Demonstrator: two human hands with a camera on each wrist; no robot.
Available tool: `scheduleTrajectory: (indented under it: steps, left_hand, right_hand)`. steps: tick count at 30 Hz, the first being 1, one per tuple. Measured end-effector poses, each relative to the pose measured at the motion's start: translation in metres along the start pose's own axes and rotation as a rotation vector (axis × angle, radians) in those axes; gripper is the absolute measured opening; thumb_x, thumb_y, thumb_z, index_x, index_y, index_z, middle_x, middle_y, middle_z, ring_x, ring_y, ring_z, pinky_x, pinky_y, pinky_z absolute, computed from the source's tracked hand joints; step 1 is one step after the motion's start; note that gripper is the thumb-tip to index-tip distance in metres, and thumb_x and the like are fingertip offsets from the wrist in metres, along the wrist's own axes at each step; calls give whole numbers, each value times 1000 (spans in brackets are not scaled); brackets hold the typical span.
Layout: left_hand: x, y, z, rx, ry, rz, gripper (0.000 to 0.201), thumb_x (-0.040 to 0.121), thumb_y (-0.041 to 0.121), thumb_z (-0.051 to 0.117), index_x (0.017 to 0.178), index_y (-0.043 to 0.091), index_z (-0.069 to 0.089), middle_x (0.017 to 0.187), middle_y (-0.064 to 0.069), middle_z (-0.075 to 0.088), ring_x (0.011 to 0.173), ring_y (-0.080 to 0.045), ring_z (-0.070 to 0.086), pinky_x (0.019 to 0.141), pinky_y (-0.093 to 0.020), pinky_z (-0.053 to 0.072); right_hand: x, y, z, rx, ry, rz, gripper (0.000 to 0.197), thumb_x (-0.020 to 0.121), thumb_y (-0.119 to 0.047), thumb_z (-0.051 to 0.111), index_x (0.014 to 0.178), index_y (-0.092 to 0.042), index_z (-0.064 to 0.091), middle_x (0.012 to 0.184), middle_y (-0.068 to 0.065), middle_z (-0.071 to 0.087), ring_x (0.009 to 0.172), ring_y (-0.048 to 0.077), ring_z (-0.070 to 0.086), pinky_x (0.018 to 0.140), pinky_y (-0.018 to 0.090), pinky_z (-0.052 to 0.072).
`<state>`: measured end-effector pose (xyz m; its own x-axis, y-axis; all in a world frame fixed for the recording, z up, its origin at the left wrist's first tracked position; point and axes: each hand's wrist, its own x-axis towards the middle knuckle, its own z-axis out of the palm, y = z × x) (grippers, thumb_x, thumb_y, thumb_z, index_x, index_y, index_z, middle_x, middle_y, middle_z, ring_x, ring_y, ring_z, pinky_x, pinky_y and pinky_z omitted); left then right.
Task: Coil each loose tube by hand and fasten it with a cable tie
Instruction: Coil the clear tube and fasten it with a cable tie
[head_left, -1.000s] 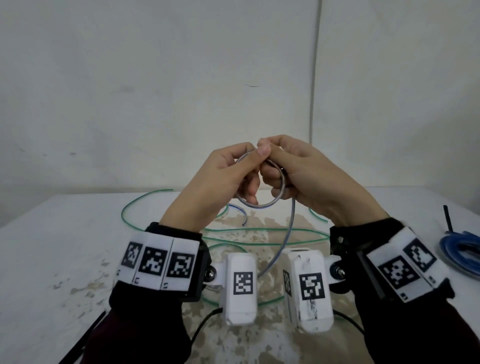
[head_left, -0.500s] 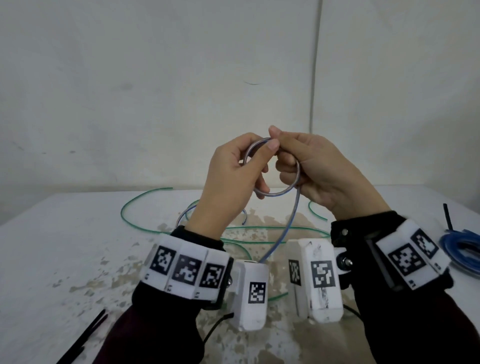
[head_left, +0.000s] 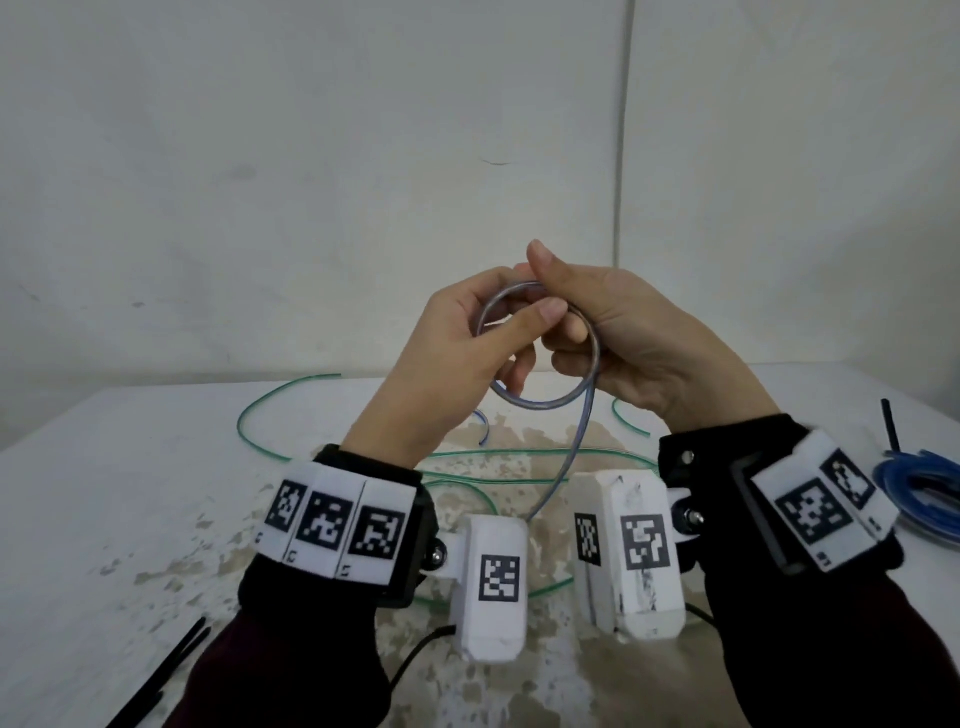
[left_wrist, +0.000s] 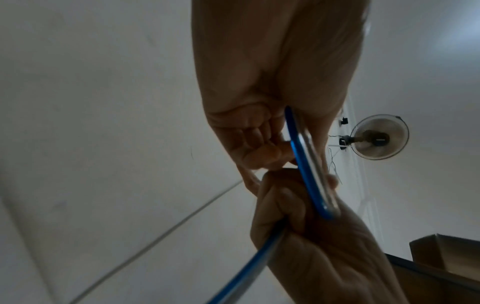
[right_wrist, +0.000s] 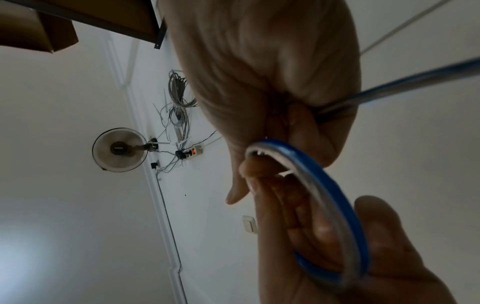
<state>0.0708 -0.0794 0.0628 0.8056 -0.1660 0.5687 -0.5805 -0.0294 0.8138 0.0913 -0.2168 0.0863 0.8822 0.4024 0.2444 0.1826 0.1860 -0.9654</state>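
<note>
Both hands are raised above the table and hold a small loop of blue-tinted clear tube (head_left: 550, 401). My left hand (head_left: 467, 343) pinches the top of the loop between thumb and fingers. My right hand (head_left: 618, 332) curls its fingers round the loop's right side, thumb pointing up. The tube's loose tail (head_left: 566, 467) hangs down between the wrists towards the table. The left wrist view shows the tube (left_wrist: 309, 164) passing between both hands; the right wrist view shows the loop (right_wrist: 327, 197) held by both.
A long green tube (head_left: 322, 384) lies in loose curves over the white, stained table (head_left: 130, 493). A coiled blue tube (head_left: 919, 493) sits at the right edge beside a black cable tie (head_left: 889, 423). Black cable ties (head_left: 171, 665) lie at the front left.
Both hands have risen with the loop. The left wrist has swung right and up. The right thumb has lifted off and now points upward.
</note>
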Motion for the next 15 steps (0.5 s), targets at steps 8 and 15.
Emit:
scheduleTrajectory:
  steps: [8,15]
  left_hand:
    - [1,4,-3,90,-19,-100,15,98,13,46,83,9,47,70,-4,48,53,-15,40,48,-27,31]
    - [-1,-7,-10,455,-99,-34,24,91,36,40,81,15,45,76,-11,43,66,-20,39,62,-35,33]
  right_hand:
    - [2,3,-7,-223,92,-97,33,92,-35,56,88,-3,65,49,0,57,40,9,27,41,17,23]
    - [-3,-2,-21,-492,66,-112,29,94,-25,56,76,-7,70,62,6,67,40,9,25,40,18,25]
